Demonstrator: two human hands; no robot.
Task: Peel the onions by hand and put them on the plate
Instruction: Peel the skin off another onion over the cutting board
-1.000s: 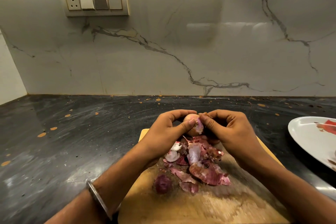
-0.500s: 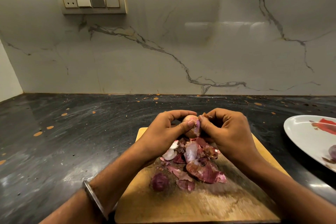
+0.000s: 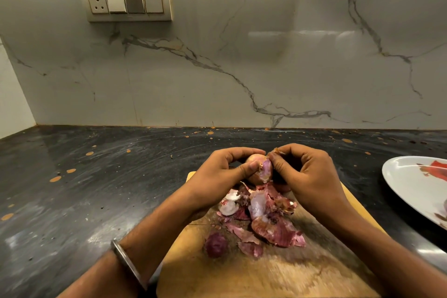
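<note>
Shed skins (image 3: pixel 271 222) heaped on the near cutting board (image 3: pixel 266 276) suggest peeling is well along, while above it the left hand (image 3: pixel 217 172) grips a half-peeled onion (image 3: pixel 262 170), the right hand (image 3: pixel 307 172) pinching skin, plate (image 3: pixel 406 176) waiting.

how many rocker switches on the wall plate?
3, in a row on the wall plate, right of its socket: white, grey, white. None look hidden.
</note>
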